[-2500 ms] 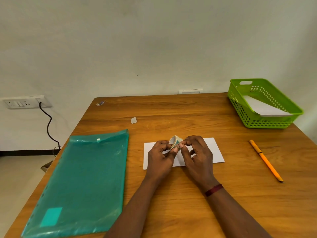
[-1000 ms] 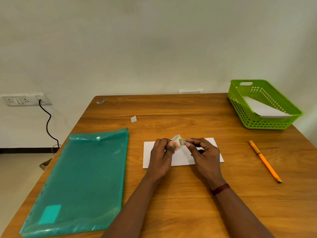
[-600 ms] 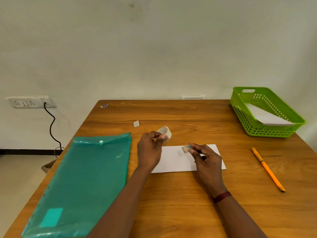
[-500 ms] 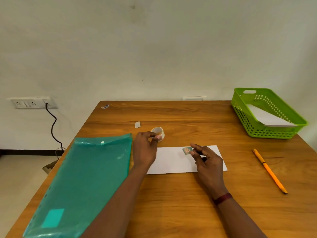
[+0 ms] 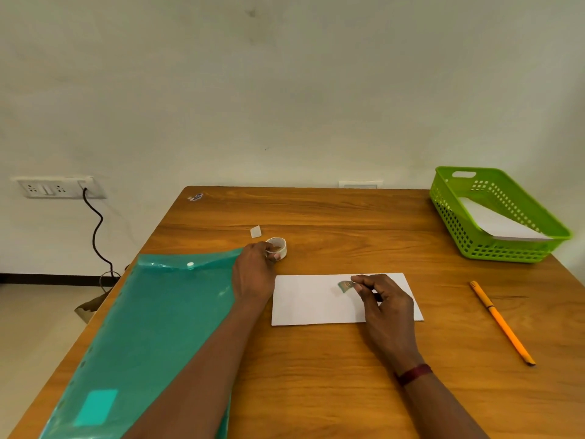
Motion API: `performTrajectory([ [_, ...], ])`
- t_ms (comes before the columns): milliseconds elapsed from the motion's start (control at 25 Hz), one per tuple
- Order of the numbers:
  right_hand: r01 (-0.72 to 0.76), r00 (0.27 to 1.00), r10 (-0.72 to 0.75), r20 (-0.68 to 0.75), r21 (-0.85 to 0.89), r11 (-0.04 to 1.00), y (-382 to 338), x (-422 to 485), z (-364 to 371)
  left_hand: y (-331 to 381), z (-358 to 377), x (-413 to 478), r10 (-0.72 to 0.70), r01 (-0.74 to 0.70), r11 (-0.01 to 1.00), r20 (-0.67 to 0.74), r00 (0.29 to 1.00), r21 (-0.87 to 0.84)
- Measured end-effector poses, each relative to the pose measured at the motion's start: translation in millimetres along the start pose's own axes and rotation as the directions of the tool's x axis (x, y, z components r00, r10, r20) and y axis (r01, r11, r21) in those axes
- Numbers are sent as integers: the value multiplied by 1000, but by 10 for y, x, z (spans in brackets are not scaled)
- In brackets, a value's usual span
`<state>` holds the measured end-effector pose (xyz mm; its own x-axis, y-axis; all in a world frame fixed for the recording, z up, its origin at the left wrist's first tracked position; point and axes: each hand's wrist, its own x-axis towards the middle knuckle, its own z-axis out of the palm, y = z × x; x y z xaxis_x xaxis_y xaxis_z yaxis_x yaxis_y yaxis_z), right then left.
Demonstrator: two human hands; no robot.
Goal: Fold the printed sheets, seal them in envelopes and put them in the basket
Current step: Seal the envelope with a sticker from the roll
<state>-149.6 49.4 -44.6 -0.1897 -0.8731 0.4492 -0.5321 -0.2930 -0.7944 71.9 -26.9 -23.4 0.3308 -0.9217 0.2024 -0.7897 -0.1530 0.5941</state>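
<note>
A plain office-like room: wooden desk [image 5: 316,375], green folder [image 5: 152,327], pencil [image 5: 501,323], wall sockets [image 5: 47,187] (one cable [image 5: 98,229] plugged in).

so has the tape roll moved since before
Yes. The tape roll went left and farther away, from over the envelope to beside the folder, held by the left hand.

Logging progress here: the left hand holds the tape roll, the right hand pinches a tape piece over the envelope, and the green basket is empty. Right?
No: the head view shows the green basket is not empty; a white envelope lies in it. The rest holds.
</note>
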Motion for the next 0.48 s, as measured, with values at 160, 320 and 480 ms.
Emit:
performTrajectory([
  [160,37,999,-37,-31,-6,999,32,19,12,111,-14,-232,64,-65,998,-56,996,-24],
  [320,70,996,-72,-50,-35,997,38,43,-55,348,54,-570,250,-248,968,27,968,-43],
  [480,39,999,-35,31,-122,992,218,221,-389,612,195,-848,493,-487,870,167,854,-76],
])
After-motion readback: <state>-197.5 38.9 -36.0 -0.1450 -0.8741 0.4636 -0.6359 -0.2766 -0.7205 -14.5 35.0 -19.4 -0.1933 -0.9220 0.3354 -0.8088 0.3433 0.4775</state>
